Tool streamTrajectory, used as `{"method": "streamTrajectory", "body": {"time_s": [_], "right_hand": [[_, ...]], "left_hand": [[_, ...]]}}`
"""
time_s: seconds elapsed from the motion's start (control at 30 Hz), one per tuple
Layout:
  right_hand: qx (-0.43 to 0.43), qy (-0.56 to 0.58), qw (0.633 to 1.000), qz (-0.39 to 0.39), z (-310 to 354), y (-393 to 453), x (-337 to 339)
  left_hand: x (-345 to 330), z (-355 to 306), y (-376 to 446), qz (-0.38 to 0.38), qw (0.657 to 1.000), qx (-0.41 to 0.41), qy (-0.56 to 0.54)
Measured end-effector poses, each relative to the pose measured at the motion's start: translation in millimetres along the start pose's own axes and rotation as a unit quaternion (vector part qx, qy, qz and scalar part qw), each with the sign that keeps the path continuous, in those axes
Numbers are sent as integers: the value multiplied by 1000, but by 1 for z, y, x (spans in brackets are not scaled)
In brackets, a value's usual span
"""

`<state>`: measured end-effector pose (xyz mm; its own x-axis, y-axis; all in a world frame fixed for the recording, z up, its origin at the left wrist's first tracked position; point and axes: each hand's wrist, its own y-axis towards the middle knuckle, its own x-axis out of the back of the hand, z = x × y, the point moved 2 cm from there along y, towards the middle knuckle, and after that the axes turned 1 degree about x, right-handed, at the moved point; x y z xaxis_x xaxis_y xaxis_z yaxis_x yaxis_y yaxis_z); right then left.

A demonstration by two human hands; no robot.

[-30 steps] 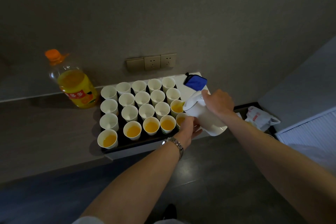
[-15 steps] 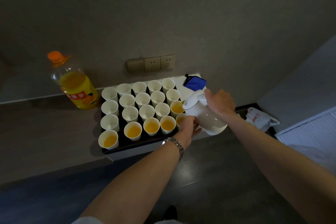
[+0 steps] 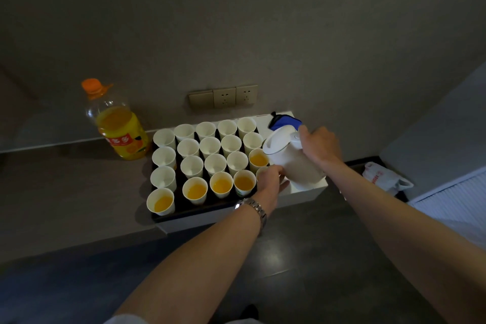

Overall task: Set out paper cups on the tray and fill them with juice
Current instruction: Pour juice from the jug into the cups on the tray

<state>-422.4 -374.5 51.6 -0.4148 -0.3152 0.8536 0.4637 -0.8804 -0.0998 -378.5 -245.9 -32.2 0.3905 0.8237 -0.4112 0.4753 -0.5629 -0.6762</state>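
- The juice bottle (image 3: pixel 119 129) stands capped on the bench (image 3: pixel 65 192), well left of the work; leave it there until the jug needs more.
- On the dark tray (image 3: pixel 181 214) the paper cups (image 3: pixel 210 147) stand in tight rows. The four in the front row that show their insides, and one at the right end of the row behind (image 3: pixel 259 160), hold juice; the rest look empty. I would fill along a row so none is skipped.
- The left hand (image 3: pixel 271 180) has its grip curled round a cup at the front right corner (image 3: pixel 261 173), mostly hidden. Hold it low and lightly: thin paper buckles if squeezed.
- The white jug (image 3: pixel 292 158) is tilted with its top toward the cups, just above that corner. Tip slowly and stop short of the rim.
- The right hand (image 3: pixel 319 146) has its grip clamped on the jug's handle; keep the wrist steady, since neighbouring cups stand close enough to catch drips or be knocked.
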Motion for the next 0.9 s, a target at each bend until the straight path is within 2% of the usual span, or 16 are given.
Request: {"method": "streamTrajectory", "body": {"time_s": [0.4,0.7,0.9], "right_hand": [[35,16,999,25,18,1,2],[66,-10,998,13,36,-1,1],[73,-37,996,46,47,-2,-2]], "left_hand": [[4,-6,0,-43,998,-17,-54],[11,-12,0,-57,995,-18,-81],[16,-12,0,-52,994,-15,-96]]}}
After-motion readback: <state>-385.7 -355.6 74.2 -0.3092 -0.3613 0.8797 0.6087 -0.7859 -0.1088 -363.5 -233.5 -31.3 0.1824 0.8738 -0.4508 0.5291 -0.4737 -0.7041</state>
